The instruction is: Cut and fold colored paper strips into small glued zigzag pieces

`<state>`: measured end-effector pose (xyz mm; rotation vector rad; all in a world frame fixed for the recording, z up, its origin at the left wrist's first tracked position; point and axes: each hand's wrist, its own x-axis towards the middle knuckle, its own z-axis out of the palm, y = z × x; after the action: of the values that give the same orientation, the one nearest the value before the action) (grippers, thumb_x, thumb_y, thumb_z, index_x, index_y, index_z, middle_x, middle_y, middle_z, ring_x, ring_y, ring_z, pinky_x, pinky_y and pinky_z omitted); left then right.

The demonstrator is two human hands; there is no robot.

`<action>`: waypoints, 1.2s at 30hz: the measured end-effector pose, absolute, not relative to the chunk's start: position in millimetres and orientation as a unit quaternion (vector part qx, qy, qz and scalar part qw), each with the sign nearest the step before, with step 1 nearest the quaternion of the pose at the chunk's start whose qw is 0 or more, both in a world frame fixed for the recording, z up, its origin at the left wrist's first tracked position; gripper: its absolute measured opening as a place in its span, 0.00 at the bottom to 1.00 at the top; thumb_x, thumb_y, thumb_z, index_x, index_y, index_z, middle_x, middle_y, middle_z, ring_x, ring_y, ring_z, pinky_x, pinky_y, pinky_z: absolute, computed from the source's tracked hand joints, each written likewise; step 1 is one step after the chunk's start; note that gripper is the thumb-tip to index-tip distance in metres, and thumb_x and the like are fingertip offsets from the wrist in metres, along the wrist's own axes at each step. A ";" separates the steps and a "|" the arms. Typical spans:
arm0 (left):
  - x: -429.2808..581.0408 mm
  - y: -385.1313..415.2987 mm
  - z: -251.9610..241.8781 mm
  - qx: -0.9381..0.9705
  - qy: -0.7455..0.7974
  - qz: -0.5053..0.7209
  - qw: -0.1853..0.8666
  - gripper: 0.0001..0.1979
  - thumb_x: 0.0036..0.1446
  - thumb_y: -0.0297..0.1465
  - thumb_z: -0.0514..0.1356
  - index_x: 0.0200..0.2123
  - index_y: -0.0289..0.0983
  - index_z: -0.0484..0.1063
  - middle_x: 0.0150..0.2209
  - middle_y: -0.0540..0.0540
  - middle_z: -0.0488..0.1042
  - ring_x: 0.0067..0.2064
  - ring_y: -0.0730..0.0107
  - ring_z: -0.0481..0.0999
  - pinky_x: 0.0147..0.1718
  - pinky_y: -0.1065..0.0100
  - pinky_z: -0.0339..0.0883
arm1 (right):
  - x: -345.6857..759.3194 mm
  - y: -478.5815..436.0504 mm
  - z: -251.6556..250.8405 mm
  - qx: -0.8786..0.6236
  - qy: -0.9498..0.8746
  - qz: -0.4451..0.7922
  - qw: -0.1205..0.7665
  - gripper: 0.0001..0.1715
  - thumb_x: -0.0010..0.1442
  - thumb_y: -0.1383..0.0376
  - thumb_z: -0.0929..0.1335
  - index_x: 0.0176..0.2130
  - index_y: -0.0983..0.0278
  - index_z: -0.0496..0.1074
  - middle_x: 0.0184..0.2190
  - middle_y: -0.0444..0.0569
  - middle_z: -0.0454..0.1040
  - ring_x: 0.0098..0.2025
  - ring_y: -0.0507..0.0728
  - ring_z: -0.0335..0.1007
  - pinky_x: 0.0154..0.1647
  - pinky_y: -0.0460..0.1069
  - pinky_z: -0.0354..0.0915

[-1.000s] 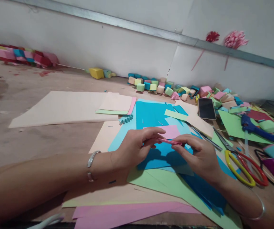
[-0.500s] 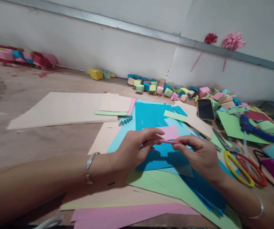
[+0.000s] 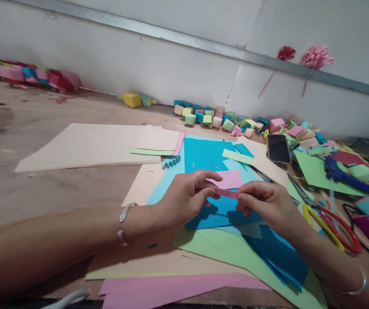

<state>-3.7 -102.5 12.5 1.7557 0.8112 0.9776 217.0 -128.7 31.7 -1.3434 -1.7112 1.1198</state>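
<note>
Left hand [image 3: 184, 199] and right hand [image 3: 268, 202] each pinch an end of a narrow pink paper strip [image 3: 225, 192], held above a bright-blue flat paper sheet [image 3: 204, 152]. Even, light tension, thumbs opposing fingertips, should prevent kinks. Versus half a second earlier: strip shows more face, right hand's fingers curl lower.

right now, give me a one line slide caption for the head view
Left hand and right hand hold a pink paper strip above blue paper, scissors lying at right.
</note>
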 end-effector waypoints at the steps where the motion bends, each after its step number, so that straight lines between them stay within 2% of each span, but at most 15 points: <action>1: -3.5 -101.7 12.0 0.713 0.338 0.388 0.476 0.12 0.61 0.29 0.56 0.47 0.33 0.70 0.36 0.43 0.80 0.33 0.69 0.81 0.28 0.72 0.77 | 217.3 -127.2 30.9 -0.511 -0.658 0.440 0.335 0.10 0.59 0.59 0.69 0.33 0.64 0.75 0.23 0.45 0.76 0.23 0.50 0.70 0.24 0.45 0.65; 3: -3.0 -100.9 12.7 0.718 0.345 0.373 0.476 0.11 0.61 0.29 0.56 0.45 0.33 0.72 0.36 0.43 0.80 0.33 0.69 0.81 0.27 0.72 0.76 | 217.8 -124.9 28.8 -0.505 -0.668 0.439 0.326 0.10 0.61 0.60 0.67 0.34 0.64 0.74 0.24 0.44 0.75 0.24 0.50 0.69 0.25 0.45 0.65; 6: -3.2 -101.9 17.7 0.768 0.349 0.342 0.414 0.09 0.59 0.26 0.56 0.40 0.34 0.75 0.35 0.45 0.79 0.35 0.70 0.79 0.30 0.73 0.72 | 217.7 -124.9 26.7 -0.509 -0.713 0.370 0.308 0.09 0.62 0.62 0.66 0.33 0.63 0.73 0.23 0.43 0.74 0.25 0.50 0.67 0.26 0.45 0.62; 10: -5.1 -103.0 21.9 0.831 0.353 0.282 0.326 0.08 0.56 0.27 0.60 0.38 0.35 0.78 0.28 0.48 0.78 0.29 0.73 0.74 0.27 0.74 0.65 | 214.8 -130.8 28.7 -0.507 -0.764 0.271 0.293 0.10 0.62 0.64 0.65 0.31 0.63 0.74 0.23 0.43 0.73 0.26 0.51 0.66 0.27 0.46 0.59; 13: -6.6 -101.0 18.3 0.849 0.350 0.267 0.292 0.08 0.57 0.26 0.58 0.34 0.36 0.79 0.25 0.49 0.77 0.26 0.74 0.72 0.25 0.75 0.61 | 212.4 -133.8 28.5 -0.491 -0.784 0.243 0.294 0.10 0.63 0.63 0.66 0.32 0.62 0.74 0.23 0.42 0.74 0.25 0.50 0.66 0.27 0.46 0.59; 18: -6.7 -100.0 12.9 0.844 0.358 0.280 0.283 0.08 0.58 0.27 0.58 0.33 0.36 0.79 0.27 0.48 0.79 0.27 0.73 0.73 0.25 0.74 0.60 | 212.8 -130.9 19.0 -0.461 -0.814 0.194 0.297 0.08 0.63 0.63 0.66 0.39 0.64 0.74 0.28 0.45 0.76 0.27 0.51 0.66 0.29 0.46 0.60; 21: -5.3 -102.0 14.7 0.849 0.344 0.277 0.291 0.09 0.59 0.27 0.58 0.33 0.36 0.79 0.26 0.48 0.79 0.26 0.74 0.72 0.25 0.74 0.59 | 213.6 -131.2 16.6 -0.455 -0.829 0.158 0.285 0.09 0.63 0.64 0.65 0.34 0.65 0.73 0.25 0.44 0.73 0.24 0.50 0.61 0.26 0.46 0.56; 24: -4.1 -104.6 18.4 0.863 0.327 0.270 0.274 0.08 0.59 0.28 0.59 0.33 0.36 0.79 0.27 0.48 0.78 0.29 0.72 0.73 0.29 0.72 0.61 | 212.7 -135.5 19.4 -0.461 -0.830 0.158 0.271 0.12 0.63 0.65 0.65 0.29 0.65 0.72 0.21 0.43 0.71 0.22 0.49 0.58 0.24 0.46 0.52; 27: -3.5 -107.8 21.3 0.882 0.305 0.262 0.247 0.07 0.57 0.30 0.61 0.34 0.36 0.79 0.29 0.46 0.77 0.33 0.68 0.73 0.33 0.70 0.62 | 210.2 -141.0 23.4 -0.442 -0.841 0.162 0.267 0.12 0.63 0.67 0.65 0.28 0.65 0.72 0.22 0.43 0.72 0.23 0.49 0.61 0.25 0.46 0.53; 31: -2.9 -111.4 21.5 0.889 0.282 0.262 0.249 0.08 0.59 0.29 0.59 0.33 0.35 0.79 0.27 0.47 0.73 0.29 0.72 0.69 0.28 0.72 0.60 | 205.7 -144.4 26.7 -0.439 -0.835 0.196 0.269 0.12 0.63 0.65 0.65 0.29 0.64 0.73 0.24 0.45 0.74 0.25 0.50 0.65 0.27 0.45 0.57; 36: -2.3 -110.5 20.3 0.872 0.305 0.286 0.255 0.08 0.58 0.26 0.59 0.30 0.33 0.79 0.26 0.46 0.73 0.29 0.72 0.69 0.26 0.73 0.59 | 203.2 -141.2 26.9 -0.471 -0.799 0.229 0.297 0.09 0.61 0.64 0.66 0.31 0.63 0.74 0.23 0.43 0.73 0.24 0.50 0.65 0.26 0.45 0.59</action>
<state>-2.3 -110.5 20.3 2.3682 0.8279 0.7774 203.2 -141.2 26.9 -1.2514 -2.1231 0.6091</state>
